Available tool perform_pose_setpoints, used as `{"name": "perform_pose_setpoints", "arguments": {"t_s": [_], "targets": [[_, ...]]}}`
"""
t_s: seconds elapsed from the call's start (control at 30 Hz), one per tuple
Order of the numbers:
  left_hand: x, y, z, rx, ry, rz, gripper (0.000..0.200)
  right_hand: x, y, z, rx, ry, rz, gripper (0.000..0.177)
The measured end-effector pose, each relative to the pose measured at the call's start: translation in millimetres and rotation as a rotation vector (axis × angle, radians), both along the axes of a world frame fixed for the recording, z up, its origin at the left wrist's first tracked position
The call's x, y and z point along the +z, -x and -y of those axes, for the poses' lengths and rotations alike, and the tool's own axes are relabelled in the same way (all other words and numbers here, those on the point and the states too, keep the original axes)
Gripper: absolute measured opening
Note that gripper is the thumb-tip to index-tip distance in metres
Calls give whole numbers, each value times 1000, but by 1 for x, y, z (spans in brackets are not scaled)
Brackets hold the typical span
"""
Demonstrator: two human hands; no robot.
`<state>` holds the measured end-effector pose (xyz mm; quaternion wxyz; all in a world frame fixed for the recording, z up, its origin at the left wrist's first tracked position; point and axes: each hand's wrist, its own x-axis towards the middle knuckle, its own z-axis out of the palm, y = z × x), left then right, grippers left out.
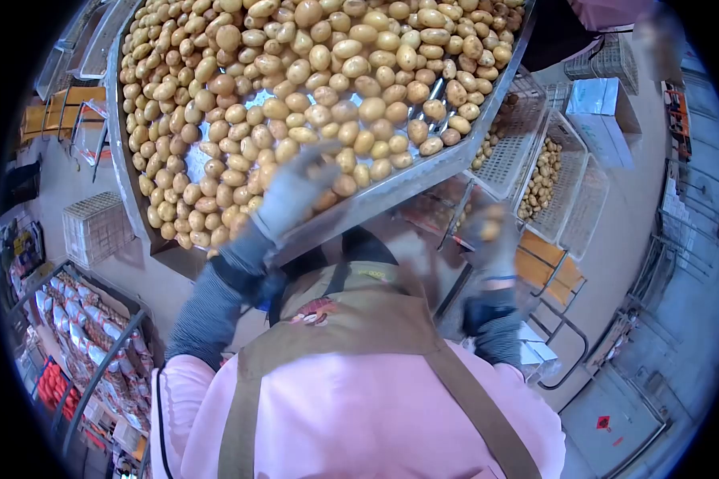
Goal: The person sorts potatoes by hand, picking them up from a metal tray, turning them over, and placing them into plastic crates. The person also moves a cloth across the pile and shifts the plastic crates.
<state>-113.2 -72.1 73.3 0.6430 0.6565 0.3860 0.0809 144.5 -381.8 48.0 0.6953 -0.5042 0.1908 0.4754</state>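
Note:
Many small yellow-brown potatoes lie in a wide metal tray. My left hand, in a light grey glove, is over the potatoes near the tray's front rim. Its fingers look apart, though motion blurs them, and no potato shows clearly in its grip. Beyond the tray's right front corner is my right hand, also gloved and blurred. A potato shows at its fingers, which appear closed around it. To the right of this hand, a plastic crate contains more potatoes.
Another plastic crate stands beside the tray, near a cardboard box. An orange-topped stand with metal bars is below the crates. At left are a white crate and a railed cart of bagged goods. Another person's sleeve shows top right.

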Motion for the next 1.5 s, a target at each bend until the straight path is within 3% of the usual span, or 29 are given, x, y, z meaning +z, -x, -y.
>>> {"name": "perform_pose_setpoints", "arguments": {"t_s": [0.03, 0.1, 0.17, 0.2, 0.23, 0.27, 0.3, 0.33, 0.43, 0.47, 0.57, 0.6, 0.7, 0.73, 0.77, 0.83, 0.93, 1.0, 1.03, 1.07, 1.13, 1.2, 1.27, 1.3, 1.37, 1.4, 1.43, 1.5], "targets": [[-14, -1, -28, 43, -41, -53, 36, 32, -21, 5, -169, 172, 172, 47], [-41, -9, -60, 112, 1, -36, 35, -10, -119, 82, -193, 377, 444, 47], [-42, -23, -74, 38, -394, -109, 34, -49, -171, 143, 122, 572, 920, 40], [-51, -29, -82, 49, -368, -140, 34, -33, -172, 117, -20, 549, 788, 40], [-75, -34, -88, 132, -264, 14, 32, -16, -158, 88, -162, 532, 649, 41], [-54, -38, -82, 168, -114, 3, 31, -11, -135, 65, 281, 626, 1170, 43], [-32, -47, -76, 198, 36, 0, 30, 7, -94, 13, 309, 669, 1034, 44], [-47, -45, -74, 168, 60, 41, 29, 25, -53, -40, 340, 713, 899, 46], [-23, -43, -39, 124, 230, -7, 29, 46, 40, -124, 457, 214, 1167, 68], [-27, -37, -27, 103, 178, 43, 29, 47, 52, -134, 450, 128, 1012, 71], [-8, -12, -7, 128, 508, 160, 38, 60, 54, -150, 640, 153, 1481, 67], [-15, -2, -2, 181, 656, 304, 45, 62, 53, -151, 674, 137, 1400, 59], [-31, 20, 12, 417, 1014, 595, 49, 54, 41, -139, 754, 181, 1514, 54], [-34, 28, 11, 393, 1174, 781, 52, 49, 27, -130, 686, 291, 1506, 52], [-31, 34, 12, 378, 1146, 831, 54, 41, 6, -117, 625, 397, 1488, 51], [-14, 44, 10, 414, 1158, 777, 46, 12, -59, -103, 592, 823, 1870, 46], [-2, 48, 15, 467, 883, 531, 55, 29, -50, -122, 433, 660, 1692, 58], [-23, 63, 30, 378, 1050, 419, 50, 44, 1, -140, 639, 296, 1233, 63], [-32, 68, 35, 328, 1127, 368, 47, 17, 11, -127, 900, 373, 1395, 56], [-35, 71, 52, 182, 901, 409, 43, -10, 21, -113, 1137, 418, 1576, 49], [-35, 73, 82, -7, 400, 461, 36, -17, 30, -100, 1135, 299, 1174, 45], [-30, 82, 93, 65, 784, 433, 35, -20, 37, -94, 1116, 186, 771, 42], [-32, 96, 100, 171, 935, 393, 34, -8, 63, -86, 1125, 248, 1037, 40], [-31, 104, 103, 225, 960, 343, 33, 4, 77, -81, 1108, 345, 1523, 39], [-31, 129, 90, 309, 783, 115, 32, 8, 37, -60, 1004, 615, 1227, 51], [-41, 144, 86, 300, 670, -68, 32, -20, 2, -26, 1112, 826, 1455, 51], [-52, 161, 88, 425, 499, -31, 29, -49, -24, -4, 1205, 1042, 1691, 51], [-83, 189, 100, 622, -122, -285, 29, -44, -25, -37, 1031, 858, 1784, 49]]}}
